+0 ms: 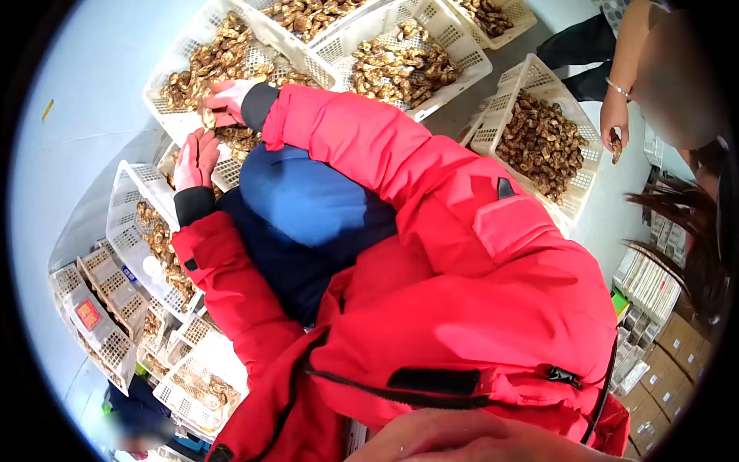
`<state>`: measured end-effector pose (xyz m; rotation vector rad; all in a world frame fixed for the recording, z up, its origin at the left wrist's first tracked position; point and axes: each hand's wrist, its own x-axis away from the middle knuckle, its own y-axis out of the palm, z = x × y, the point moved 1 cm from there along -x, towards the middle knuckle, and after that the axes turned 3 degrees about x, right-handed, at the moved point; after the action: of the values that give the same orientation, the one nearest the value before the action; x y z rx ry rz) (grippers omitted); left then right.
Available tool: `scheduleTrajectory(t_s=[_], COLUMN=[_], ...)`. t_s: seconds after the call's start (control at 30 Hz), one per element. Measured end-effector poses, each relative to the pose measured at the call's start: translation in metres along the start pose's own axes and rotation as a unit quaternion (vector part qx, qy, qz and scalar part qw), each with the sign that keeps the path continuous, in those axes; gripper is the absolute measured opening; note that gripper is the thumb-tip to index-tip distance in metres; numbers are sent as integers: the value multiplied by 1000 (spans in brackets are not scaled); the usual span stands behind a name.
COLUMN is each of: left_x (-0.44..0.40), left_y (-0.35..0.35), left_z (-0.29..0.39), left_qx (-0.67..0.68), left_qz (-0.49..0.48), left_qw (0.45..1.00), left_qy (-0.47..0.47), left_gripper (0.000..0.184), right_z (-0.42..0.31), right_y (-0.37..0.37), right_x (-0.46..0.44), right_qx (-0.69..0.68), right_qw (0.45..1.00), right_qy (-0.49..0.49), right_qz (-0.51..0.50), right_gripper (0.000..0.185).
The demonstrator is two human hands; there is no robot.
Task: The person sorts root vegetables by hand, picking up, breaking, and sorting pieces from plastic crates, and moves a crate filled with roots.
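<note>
My right hand (226, 102), at the end of a red sleeve with a dark cuff, pinches a small brown-and-cream mottled lump (208, 118). What kind it is, I cannot make out. Just below it is my left hand (197, 159), its fingers stretched toward the lump and apparently holding nothing. Both hands are over the near edge of a white perforated plastic crate (173, 123), which holds many similar brown lumps (219, 54). Another crate, partly hidden by my hands and knee, shows more lumps (239, 138) beneath.
Further crates of brown lumps stand around: one beyond (469, 58), one at right (531, 73), one at left (123, 223). Smaller baskets (115, 346) lie lower left. At right, another person's hand (613, 119) holds a lump. Cardboard boxes (666, 369) are stacked lower right.
</note>
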<state>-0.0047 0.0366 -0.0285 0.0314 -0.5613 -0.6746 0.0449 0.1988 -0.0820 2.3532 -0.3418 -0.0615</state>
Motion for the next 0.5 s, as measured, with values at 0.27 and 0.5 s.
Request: scheduleTrajectory(t_s=[0.27, 0.5], left_x=[-8, -11], left_y=[-4, -7], left_z=[-4, -4], left_qx=[2, -17], left_qz=[20, 22], left_qw=[1000, 1000], left_qy=[-12, -14], left_gripper=[44, 45], right_z=[5, -43], right_y=[-11, 19], right_x=[-5, 28], right_qx=[290, 290], right_qw=[947, 950], right_qy=[-128, 93], right_qz=[-46, 67], right_gripper=[10, 23])
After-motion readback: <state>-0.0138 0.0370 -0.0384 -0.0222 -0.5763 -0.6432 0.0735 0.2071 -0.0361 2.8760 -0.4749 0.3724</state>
